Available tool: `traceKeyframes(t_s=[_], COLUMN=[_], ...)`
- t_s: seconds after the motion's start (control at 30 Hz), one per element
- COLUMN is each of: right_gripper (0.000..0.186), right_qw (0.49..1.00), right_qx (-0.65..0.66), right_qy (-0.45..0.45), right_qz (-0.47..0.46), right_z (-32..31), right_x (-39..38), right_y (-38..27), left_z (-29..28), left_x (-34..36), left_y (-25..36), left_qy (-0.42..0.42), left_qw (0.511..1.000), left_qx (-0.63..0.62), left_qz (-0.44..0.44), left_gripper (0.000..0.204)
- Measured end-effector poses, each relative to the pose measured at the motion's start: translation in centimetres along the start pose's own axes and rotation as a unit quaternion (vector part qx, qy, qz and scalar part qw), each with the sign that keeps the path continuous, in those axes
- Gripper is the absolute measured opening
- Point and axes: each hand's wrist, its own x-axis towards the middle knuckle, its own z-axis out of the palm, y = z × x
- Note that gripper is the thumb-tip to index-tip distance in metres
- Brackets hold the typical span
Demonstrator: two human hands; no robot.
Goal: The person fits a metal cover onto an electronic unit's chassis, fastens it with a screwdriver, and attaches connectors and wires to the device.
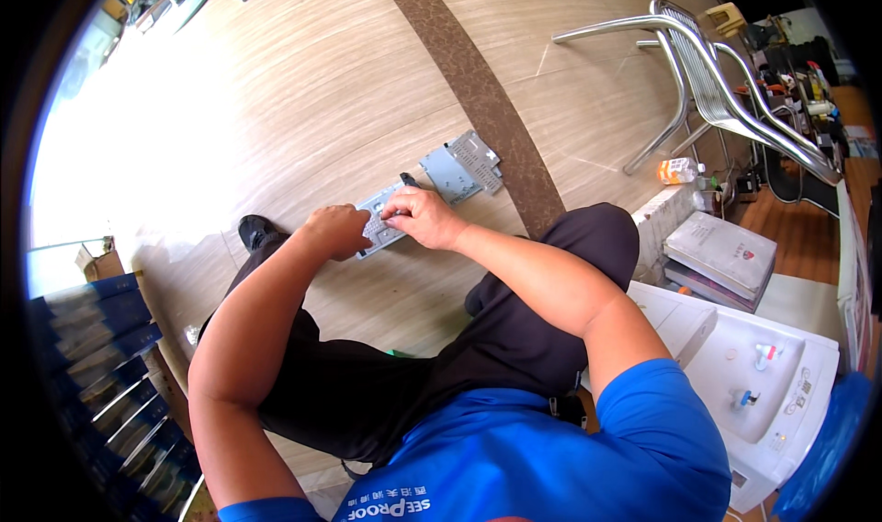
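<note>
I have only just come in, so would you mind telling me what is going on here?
A person's left hand and right hand are both at a grey perforated metal part, low over the floor. The fingers hide whether they grip anything small. Farther off to the right, another grey metal piece lies on the floor, with neither hand on it.

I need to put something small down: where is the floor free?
Bare floor lies beyond the metal parts, left of the brown strip; also between strip and chair. Crowded: around left hand and right hand; by bottle and books.
</note>
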Motion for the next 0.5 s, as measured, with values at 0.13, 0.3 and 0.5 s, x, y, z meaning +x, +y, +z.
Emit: traceKeyframes(t_s=[0.13, 0.3, 0.5], right_gripper=[0.011, 0.015, 0.017], right_qw=[0.983, 0.980, 0.977], right_qx=[0.089, 0.089, 0.082], right_qy=[-0.023, -0.043, -0.026], right_qz=[0.161, 0.172, 0.196], right_z=[0.0, -0.2, 2.7], right_x=[-0.1, -1.0, -7.2], right_y=[-0.8, -1.0, -1.1], left_z=[0.0, 0.8, 6.4], left_x=[-0.2, 0.1, -0.6], left_y=[0.2, 0.7, 2.9], left_qy=[-0.004, -0.019, -0.055], left_qw=[1.000, 1.000, 0.998], left_qx=[-0.007, -0.005, -0.001], left_qz=[-0.001, -0.007, 0.029], left_gripper=[0.043, 0.043, 0.043])
